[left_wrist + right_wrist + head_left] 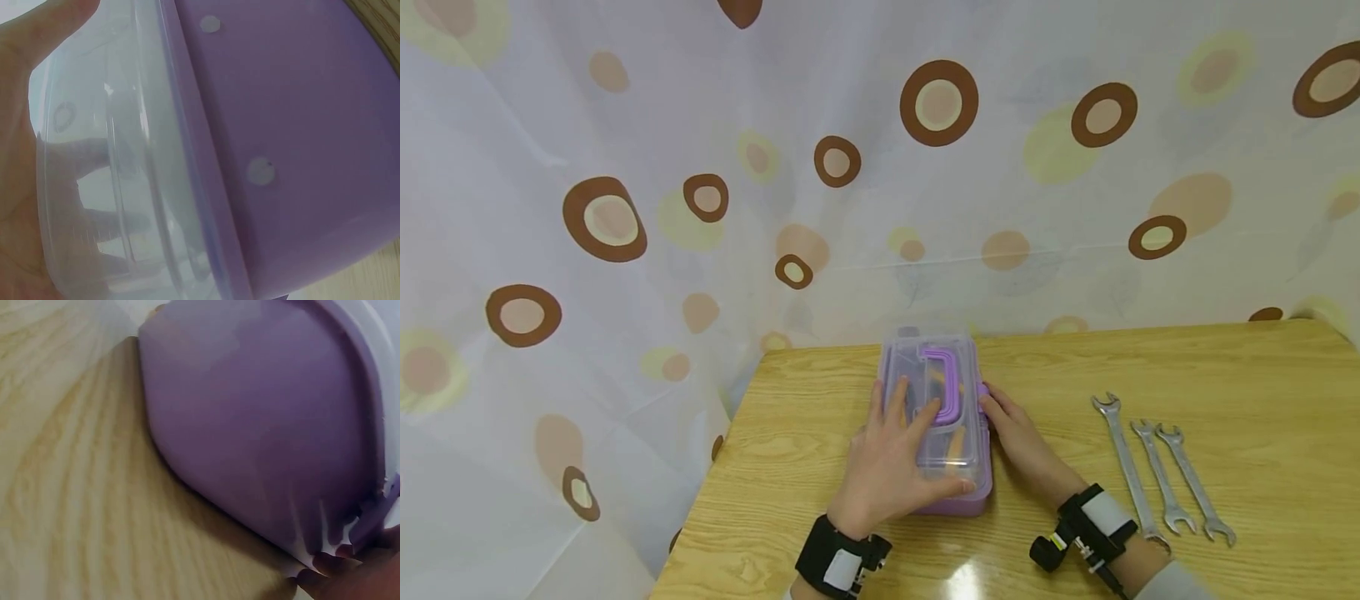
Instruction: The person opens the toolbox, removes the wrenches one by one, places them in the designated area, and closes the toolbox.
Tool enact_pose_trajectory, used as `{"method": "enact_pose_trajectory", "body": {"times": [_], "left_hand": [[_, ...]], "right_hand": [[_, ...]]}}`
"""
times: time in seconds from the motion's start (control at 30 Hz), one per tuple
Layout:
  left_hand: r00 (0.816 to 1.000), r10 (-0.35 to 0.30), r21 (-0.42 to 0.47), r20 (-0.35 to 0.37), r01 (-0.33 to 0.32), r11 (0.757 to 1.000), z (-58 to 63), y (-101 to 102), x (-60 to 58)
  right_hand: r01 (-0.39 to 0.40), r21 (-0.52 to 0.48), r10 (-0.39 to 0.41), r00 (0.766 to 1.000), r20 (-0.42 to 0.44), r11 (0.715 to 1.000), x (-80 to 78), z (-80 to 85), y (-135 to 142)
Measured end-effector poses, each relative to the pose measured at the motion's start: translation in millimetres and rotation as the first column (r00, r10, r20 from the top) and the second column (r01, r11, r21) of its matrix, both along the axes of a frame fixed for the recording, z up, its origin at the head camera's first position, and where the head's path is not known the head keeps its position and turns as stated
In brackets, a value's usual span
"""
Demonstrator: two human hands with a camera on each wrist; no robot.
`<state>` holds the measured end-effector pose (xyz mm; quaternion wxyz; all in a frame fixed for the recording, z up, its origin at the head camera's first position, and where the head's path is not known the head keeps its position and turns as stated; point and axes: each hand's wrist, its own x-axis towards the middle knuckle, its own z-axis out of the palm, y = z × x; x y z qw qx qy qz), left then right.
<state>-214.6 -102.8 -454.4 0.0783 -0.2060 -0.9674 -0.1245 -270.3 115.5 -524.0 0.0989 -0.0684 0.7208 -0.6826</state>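
Observation:
A purple plastic case (962, 505) with a see-through lid (898, 354) lies on the wooden table. Across the lid, my left hand (880, 475) rests with fingers spread and thumb along the near edge. Its palm borders the clear lid (131, 187) in the left wrist view. A purple carry handle (953, 387) lies flat on top, beside the left fingertips. At the case's right side, my right hand (1026, 442) touches the purple latch (982, 398) with extended fingers. The right wrist view has those fingertips right by the latch (373, 520), which tilts out from the wall.
To the right, three metal wrenches lie side by side: a longer wrench (1126, 458) and two shorter ones, a middle wrench (1161, 475) and a right wrench (1197, 483). Orange pieces (956, 446) show through the lid. A patterned curtain (865, 92) hangs behind the table (1045, 358).

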Motion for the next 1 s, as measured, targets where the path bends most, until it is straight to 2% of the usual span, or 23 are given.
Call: {"method": "enact_pose_trajectory", "body": {"times": [0.27,0.57,0.83,1.0], "left_hand": [[1.0,-0.012,-0.008,-0.017,0.012,1.0,-2.2,1.8,0.3],[0.997,-0.036,-0.028,-0.07,0.034,0.999,-2.7,0.8,-1.3],[0.987,-0.052,-0.02,-0.152,0.05,0.999,-6.3,0.6,-1.6],[0.982,-0.057,-0.004,-0.178,0.057,0.998,-8.4,1.0,-2.6]], "right_hand": [[0.017,0.064,-0.016,0.999,-0.029,0.998,5.6,-8.1,-11.0],[-0.023,0.002,0.023,1.0,-0.002,1.0,9.3,-8.8,-13.1],[-0.043,-0.164,0.039,0.999,-0.023,0.985,8.1,-17.4,-17.7],[-0.042,-0.115,0.04,0.999,-0.016,0.992,8.5,-17.2,-18.4]]}}
